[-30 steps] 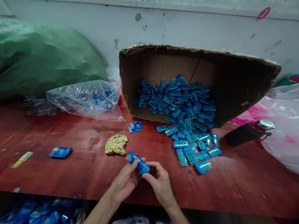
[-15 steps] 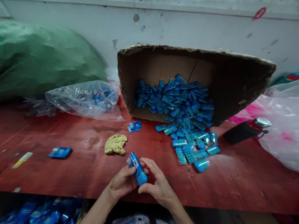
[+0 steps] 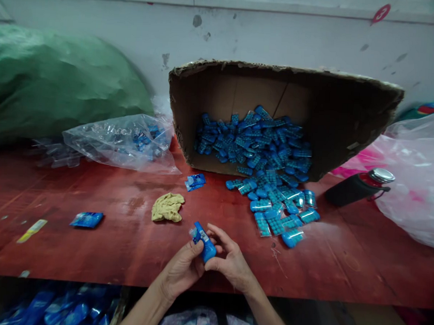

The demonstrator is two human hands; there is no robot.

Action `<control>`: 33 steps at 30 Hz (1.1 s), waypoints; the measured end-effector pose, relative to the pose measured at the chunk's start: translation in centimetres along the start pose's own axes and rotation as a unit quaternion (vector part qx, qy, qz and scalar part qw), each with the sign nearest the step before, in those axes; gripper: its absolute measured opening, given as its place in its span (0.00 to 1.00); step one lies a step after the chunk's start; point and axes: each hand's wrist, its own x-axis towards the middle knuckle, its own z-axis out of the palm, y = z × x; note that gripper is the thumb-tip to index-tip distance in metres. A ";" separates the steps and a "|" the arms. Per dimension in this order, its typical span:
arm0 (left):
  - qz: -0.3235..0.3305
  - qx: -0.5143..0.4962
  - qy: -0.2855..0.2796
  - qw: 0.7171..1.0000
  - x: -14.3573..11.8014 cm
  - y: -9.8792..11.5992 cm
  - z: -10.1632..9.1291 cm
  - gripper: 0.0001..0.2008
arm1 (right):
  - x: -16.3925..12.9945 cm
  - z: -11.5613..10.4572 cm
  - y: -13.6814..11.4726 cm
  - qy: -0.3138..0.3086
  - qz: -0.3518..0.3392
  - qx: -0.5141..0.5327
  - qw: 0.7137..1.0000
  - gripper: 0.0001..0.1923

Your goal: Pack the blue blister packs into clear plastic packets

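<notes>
Above the front part of the red table, my left hand [image 3: 184,267] holds a small blue packet [image 3: 206,247] with a white barcode label and a rounded, shiny lower end. Its thumb presses on the packet's left side. My right hand [image 3: 231,265] closes on the lower right of the same packet, thumb at the rounded end and fingers curled behind. A bit of clear film sticks out at the packet's upper left. What lies under the fingers is hidden. A crumpled yellowish cloth [image 3: 167,207] lies just beyond my left hand.
A cardboard box [image 3: 331,125] on its side spills clear-wrapped blue bottles [image 3: 273,204] onto the table [image 3: 125,254]. Left are a green sack [image 3: 61,86], a clear bag [image 3: 119,140] and blue sachets [image 3: 86,219]. A black flask [image 3: 352,189] leans right, beside pinkish plastic bags [image 3: 412,187].
Both hands have shifted slightly to the right with the blue packet. The right thumb has come up against its rounded lower end. The view has tilted a little.
</notes>
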 end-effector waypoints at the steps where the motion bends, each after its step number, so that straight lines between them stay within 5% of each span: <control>1: 0.001 -0.002 0.011 1.000 0.0 -0.2 0.1 0.10 | 0.0 0.0 0.1 0.004 0.008 0.008 1.000 0.35; 10: 0.009 -0.009 0.122 0.992 -0.2 -1.5 1.3 0.11 | -0.2 0.3 1.6 0.036 0.061 0.078 0.994 0.35; 18: -0.015 0.001 0.025 1.000 -0.8 -0.7 0.7 0.12 | 0.5 -0.5 1.2 0.033 0.060 0.103 0.992 0.33; 28: 0.014 -0.048 0.084 0.995 -0.3 -2.0 1.2 0.10 | 0.3 0.4 2.5 0.084 0.030 0.075 0.993 0.32; 33: -0.001 -0.039 0.088 0.995 -0.4 -1.2 1.3 0.09 | 0.4 -0.3 2.6 0.014 0.028 0.139 0.990 0.23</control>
